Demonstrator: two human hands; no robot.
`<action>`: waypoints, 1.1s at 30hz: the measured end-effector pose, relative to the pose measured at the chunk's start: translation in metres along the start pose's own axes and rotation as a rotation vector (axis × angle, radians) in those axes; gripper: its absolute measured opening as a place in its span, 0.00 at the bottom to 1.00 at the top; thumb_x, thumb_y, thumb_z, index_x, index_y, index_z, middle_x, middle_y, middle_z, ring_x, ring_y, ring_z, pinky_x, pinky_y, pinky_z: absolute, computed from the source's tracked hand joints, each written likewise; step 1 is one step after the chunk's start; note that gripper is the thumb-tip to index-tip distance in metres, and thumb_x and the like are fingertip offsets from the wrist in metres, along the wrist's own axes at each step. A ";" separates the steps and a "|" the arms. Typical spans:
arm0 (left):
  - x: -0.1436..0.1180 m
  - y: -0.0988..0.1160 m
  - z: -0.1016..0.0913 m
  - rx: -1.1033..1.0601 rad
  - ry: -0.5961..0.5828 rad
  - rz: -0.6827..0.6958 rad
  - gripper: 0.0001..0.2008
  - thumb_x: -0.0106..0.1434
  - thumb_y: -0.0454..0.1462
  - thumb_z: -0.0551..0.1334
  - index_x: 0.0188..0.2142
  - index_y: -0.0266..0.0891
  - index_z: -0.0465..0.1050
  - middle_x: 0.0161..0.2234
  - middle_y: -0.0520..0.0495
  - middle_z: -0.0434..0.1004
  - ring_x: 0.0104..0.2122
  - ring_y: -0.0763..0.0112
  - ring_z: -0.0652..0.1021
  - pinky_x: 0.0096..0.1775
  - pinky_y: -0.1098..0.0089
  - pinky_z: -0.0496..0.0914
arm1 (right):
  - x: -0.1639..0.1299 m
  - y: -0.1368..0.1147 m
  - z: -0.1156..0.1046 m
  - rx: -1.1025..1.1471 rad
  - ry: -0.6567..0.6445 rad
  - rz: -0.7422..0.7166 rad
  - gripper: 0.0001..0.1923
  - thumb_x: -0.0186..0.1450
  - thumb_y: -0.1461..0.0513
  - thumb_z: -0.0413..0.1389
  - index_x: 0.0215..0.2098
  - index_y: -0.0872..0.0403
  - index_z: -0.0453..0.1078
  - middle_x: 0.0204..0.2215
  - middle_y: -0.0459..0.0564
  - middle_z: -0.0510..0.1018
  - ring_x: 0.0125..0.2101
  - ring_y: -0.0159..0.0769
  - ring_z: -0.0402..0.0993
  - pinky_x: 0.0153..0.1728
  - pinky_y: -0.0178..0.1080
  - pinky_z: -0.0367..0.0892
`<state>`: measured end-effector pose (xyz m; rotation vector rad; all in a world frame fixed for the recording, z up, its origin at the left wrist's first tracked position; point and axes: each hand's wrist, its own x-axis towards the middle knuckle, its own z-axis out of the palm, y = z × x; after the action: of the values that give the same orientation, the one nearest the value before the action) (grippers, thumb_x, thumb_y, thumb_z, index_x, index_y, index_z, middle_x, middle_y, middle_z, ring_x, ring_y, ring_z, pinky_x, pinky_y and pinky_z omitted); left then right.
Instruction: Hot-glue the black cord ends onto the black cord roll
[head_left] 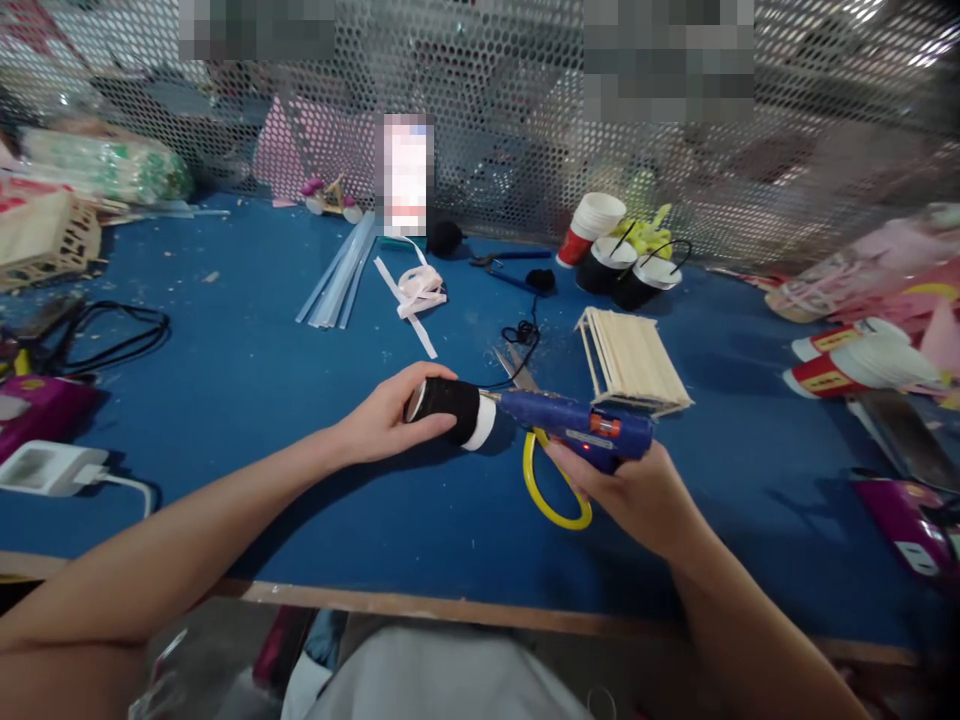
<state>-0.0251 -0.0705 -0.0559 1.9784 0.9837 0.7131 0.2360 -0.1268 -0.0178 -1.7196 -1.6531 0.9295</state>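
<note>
My left hand (pixel 394 415) is closed around a paper cup (pixel 454 412) lying on its side; black yarn covers most of it and a white band shows at its right end. In my right hand (pixel 637 490) is a blue glue gun (pixel 577 420), a small red light lit on its body. The gun's nozzle points left, at the cup's white end, close to the edge of the black wrap. Yellow-handled scissors (pixel 531 475) lie beneath the gun, blades pointing away. A strand of black yarn (pixel 525 335) runs from the cup back to a small ball.
Clear glue sticks (pixel 341 275) and a pink ribbon (pixel 416 292) lie ahead. A small stick-built stand (pixel 634 360) sits right of centre. Behind it are black-wrapped cups (pixel 649 280) and pliers (pixel 510 265). A white plug adapter (pixel 52 468) is at left; a perforated metal screen (pixel 480 130) stands behind.
</note>
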 end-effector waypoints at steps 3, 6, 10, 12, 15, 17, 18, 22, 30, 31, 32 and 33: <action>0.000 -0.001 -0.001 -0.005 0.010 -0.027 0.20 0.60 0.44 0.58 0.50 0.40 0.59 0.36 0.49 0.68 0.30 0.73 0.70 0.31 0.73 0.65 | -0.001 0.003 -0.001 -0.047 0.007 -0.109 0.11 0.54 0.56 0.60 0.29 0.56 0.71 0.21 0.46 0.76 0.21 0.33 0.72 0.23 0.34 0.70; 0.001 -0.001 -0.001 -0.040 0.000 -0.053 0.19 0.61 0.44 0.58 0.50 0.41 0.59 0.35 0.50 0.68 0.29 0.73 0.70 0.31 0.74 0.65 | -0.001 0.004 -0.001 -0.111 -0.009 -0.200 0.10 0.55 0.56 0.59 0.31 0.55 0.70 0.23 0.47 0.77 0.24 0.35 0.73 0.24 0.34 0.69; 0.001 -0.002 -0.001 -0.074 -0.009 -0.072 0.20 0.61 0.45 0.58 0.50 0.41 0.59 0.36 0.49 0.69 0.32 0.71 0.71 0.32 0.72 0.66 | -0.002 0.003 -0.001 -0.171 0.000 -0.340 0.06 0.57 0.59 0.57 0.29 0.54 0.68 0.23 0.45 0.75 0.22 0.33 0.72 0.24 0.33 0.68; 0.001 -0.002 -0.001 -0.074 -0.006 -0.077 0.20 0.61 0.45 0.58 0.49 0.41 0.59 0.37 0.49 0.69 0.32 0.71 0.71 0.33 0.72 0.66 | -0.003 0.002 -0.001 -0.188 -0.004 -0.389 0.05 0.58 0.59 0.57 0.29 0.53 0.68 0.22 0.44 0.74 0.21 0.31 0.71 0.23 0.32 0.68; 0.002 -0.002 0.000 -0.074 -0.002 -0.084 0.19 0.60 0.45 0.58 0.49 0.41 0.60 0.37 0.49 0.68 0.33 0.71 0.71 0.33 0.72 0.66 | -0.004 0.003 -0.002 -0.220 -0.023 -0.425 0.04 0.58 0.60 0.58 0.30 0.52 0.68 0.24 0.44 0.76 0.22 0.31 0.72 0.25 0.33 0.68; 0.002 -0.002 0.000 -0.096 -0.004 -0.093 0.19 0.60 0.45 0.58 0.49 0.41 0.59 0.37 0.49 0.68 0.33 0.71 0.71 0.33 0.72 0.66 | -0.004 0.004 -0.002 -0.239 -0.031 -0.439 0.04 0.58 0.60 0.57 0.30 0.52 0.68 0.26 0.45 0.77 0.24 0.32 0.73 0.27 0.34 0.69; 0.002 -0.003 0.000 -0.110 -0.006 -0.098 0.19 0.60 0.45 0.58 0.49 0.41 0.59 0.37 0.49 0.68 0.33 0.71 0.71 0.33 0.72 0.67 | -0.004 0.005 -0.003 -0.247 -0.029 -0.443 0.04 0.59 0.60 0.57 0.31 0.52 0.68 0.27 0.45 0.77 0.25 0.32 0.73 0.28 0.34 0.69; 0.002 -0.003 0.000 -0.124 -0.004 -0.098 0.19 0.60 0.44 0.59 0.49 0.42 0.59 0.38 0.49 0.68 0.33 0.71 0.71 0.34 0.72 0.67 | -0.005 0.006 -0.002 -0.258 -0.014 -0.459 0.04 0.59 0.60 0.57 0.32 0.52 0.68 0.27 0.46 0.77 0.27 0.34 0.74 0.30 0.35 0.70; 0.002 -0.004 0.001 -0.125 0.001 -0.086 0.20 0.60 0.44 0.59 0.49 0.41 0.60 0.37 0.48 0.68 0.32 0.71 0.71 0.33 0.72 0.68 | -0.006 0.008 -0.003 -0.300 -0.020 -0.431 0.05 0.59 0.59 0.57 0.32 0.52 0.68 0.27 0.46 0.76 0.27 0.34 0.73 0.31 0.36 0.69; 0.002 -0.004 0.001 -0.127 0.002 -0.082 0.20 0.60 0.44 0.59 0.49 0.41 0.60 0.37 0.48 0.68 0.32 0.71 0.71 0.33 0.72 0.68 | -0.006 0.007 -0.003 -0.298 -0.019 -0.429 0.05 0.59 0.59 0.57 0.32 0.52 0.68 0.27 0.46 0.76 0.27 0.34 0.73 0.31 0.36 0.69; 0.002 -0.004 0.001 -0.128 0.005 -0.081 0.20 0.60 0.45 0.59 0.49 0.41 0.60 0.36 0.48 0.68 0.32 0.71 0.71 0.32 0.72 0.67 | -0.006 0.007 -0.004 -0.291 -0.034 -0.420 0.05 0.59 0.59 0.56 0.32 0.52 0.67 0.27 0.46 0.75 0.26 0.33 0.72 0.30 0.36 0.69; 0.002 -0.004 0.001 -0.128 0.008 -0.084 0.20 0.60 0.45 0.59 0.49 0.41 0.60 0.36 0.49 0.67 0.32 0.72 0.71 0.32 0.73 0.67 | -0.007 0.006 -0.004 -0.282 -0.061 -0.410 0.05 0.60 0.59 0.56 0.32 0.52 0.67 0.26 0.45 0.75 0.25 0.33 0.71 0.28 0.36 0.68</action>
<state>-0.0251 -0.0676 -0.0597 1.8148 0.9945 0.7196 0.2430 -0.1337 -0.0199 -1.4438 -2.1538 0.5798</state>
